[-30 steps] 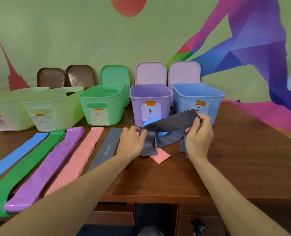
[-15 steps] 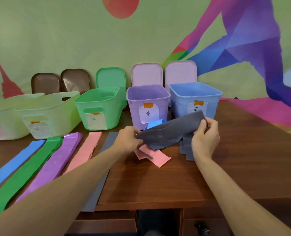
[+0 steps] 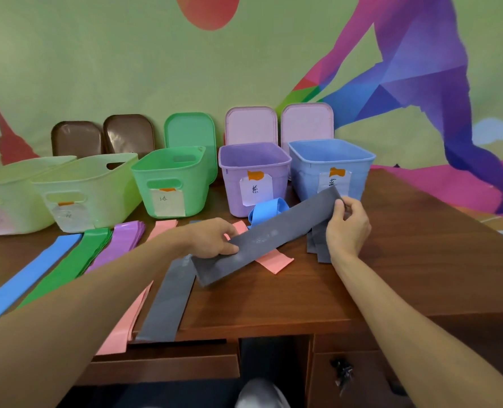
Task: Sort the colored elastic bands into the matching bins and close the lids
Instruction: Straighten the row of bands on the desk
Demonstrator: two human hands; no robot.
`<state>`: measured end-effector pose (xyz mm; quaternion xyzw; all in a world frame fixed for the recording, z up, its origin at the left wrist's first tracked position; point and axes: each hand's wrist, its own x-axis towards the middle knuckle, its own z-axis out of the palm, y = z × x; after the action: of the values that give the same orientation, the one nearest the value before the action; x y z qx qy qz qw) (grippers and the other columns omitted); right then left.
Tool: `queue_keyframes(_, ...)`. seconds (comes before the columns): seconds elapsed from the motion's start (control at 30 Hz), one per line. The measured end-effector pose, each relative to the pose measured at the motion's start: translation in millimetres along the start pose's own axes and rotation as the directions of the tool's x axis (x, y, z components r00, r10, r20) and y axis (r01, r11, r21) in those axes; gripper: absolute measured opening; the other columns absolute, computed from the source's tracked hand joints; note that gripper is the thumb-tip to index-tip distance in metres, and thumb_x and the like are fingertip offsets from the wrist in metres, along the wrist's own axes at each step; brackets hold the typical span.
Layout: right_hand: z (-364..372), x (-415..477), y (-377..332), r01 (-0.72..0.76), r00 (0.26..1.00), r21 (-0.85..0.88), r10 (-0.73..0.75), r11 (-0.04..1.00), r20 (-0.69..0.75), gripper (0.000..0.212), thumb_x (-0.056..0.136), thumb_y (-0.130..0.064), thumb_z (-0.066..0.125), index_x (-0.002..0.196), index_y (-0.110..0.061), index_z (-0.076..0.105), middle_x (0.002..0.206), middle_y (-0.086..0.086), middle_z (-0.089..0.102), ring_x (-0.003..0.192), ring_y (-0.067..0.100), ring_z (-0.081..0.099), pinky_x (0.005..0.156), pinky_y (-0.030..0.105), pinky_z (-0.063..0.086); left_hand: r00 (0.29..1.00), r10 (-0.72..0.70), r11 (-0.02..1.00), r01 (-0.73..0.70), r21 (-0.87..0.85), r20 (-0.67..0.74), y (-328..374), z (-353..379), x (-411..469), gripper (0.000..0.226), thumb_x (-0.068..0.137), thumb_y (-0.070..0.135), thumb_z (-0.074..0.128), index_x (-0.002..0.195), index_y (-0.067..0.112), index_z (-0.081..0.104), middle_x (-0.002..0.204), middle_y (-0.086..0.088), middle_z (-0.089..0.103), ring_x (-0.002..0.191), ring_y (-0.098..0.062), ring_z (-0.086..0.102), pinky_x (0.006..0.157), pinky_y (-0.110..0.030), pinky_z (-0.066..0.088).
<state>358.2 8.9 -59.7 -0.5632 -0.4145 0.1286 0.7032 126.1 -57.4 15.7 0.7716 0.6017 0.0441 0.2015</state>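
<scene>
While left hand (image 3: 212, 238) pinches lower end, right hand (image 3: 345, 228) pinches upper end of grey band (image 3: 262, 245) (stretched flat) above counter (image 3: 406, 260).

I am watching a grey band (image 3: 269, 240) stretching at a slant just above the surface (image 3: 273, 304), my left grip (image 3: 212, 238) holding its lower part and my right grip (image 3: 347, 228) pinching its upper end. A blue strip (image 3: 29, 275), green strip (image 3: 76, 263), purple strip (image 3: 117, 245), pink strip (image 3: 123, 325) and grey strip (image 3: 167, 301) are lying flat side by side. The green bin (image 3: 191, 187), purple bin (image 3: 232, 189) and blue bin (image 3: 306, 181) are standing open.
</scene>
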Motion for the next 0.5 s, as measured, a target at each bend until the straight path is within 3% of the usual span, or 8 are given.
queue_keyframes(0.07,-1.4,-2.3,-3.1,0.024,0.999,-0.02,-0.023,1.0,0.028,0.017,0.095,-0.017,0.051,0.095,-0.01,0.066,0.091,0.0,0.064,0.088,0.017,0.057,0.081,0.031,0.045,0.999,-0.013,0.998,0.015,0.063,-0.033,-0.7,6.3,-5.8,0.024,0.096,0.023,0.053,0.114,0.009,0.059,0.093,0.002,0.055,0.082,-0.013,0.05,0.061,-0.018,0.035)
queue_keyframes(0.17,-3.8,-2.5,-9.0,0.023,0.998,-0.075,-0.019,0.997,0.062,0.019,0.095,-0.017,0.051,0.097,-0.009,0.068,0.093,0.004,0.067,0.087,0.015,0.055,0.075,0.022,0.038,0.997,-0.058,0.995,0.061,0.079,-0.045,-7.5,12.9,-16.1,0.028,0.095,0.025,0.053,0.112,0.004,0.059,0.1,-0.007,0.061,0.087,-0.02,0.054,0.068,-0.025,0.037)
queue_keyframes(0.37,3.6,-5.2,-28.2,0.1,0.979,-0.195,-0.061,0.976,0.196,0.021,0.095,-0.021,0.053,0.102,-0.011,0.07,0.1,0.007,0.069,0.096,0.024,0.06,0.076,0.027,0.042,0.994,-0.106,0.929,0.085,-0.36,-0.038,-24.3,16.7,-50.7,0.014,0.09,0.018,0.062,0.102,0.011,0.066,0.081,0.002,0.063,0.069,-0.007,0.057,0.056,-0.016,0.043)
queue_keyframes(0.5,18.2,-12.5,-41.0,0.245,0.934,-0.294,-0.144,0.924,0.326,0.021,0.095,-0.026,0.054,0.105,-0.018,0.071,0.106,0.007,0.066,0.1,0.027,0.058,0.08,0.033,0.043,0.992,-0.126,0.852,0.109,-0.512,0.002,-29.8,18.0,-80.3,0.008,0.089,0.014,0.063,0.094,0.009,0.066,0.072,0.001,0.062,0.055,-0.001,0.058,0.045,-0.013,0.043)
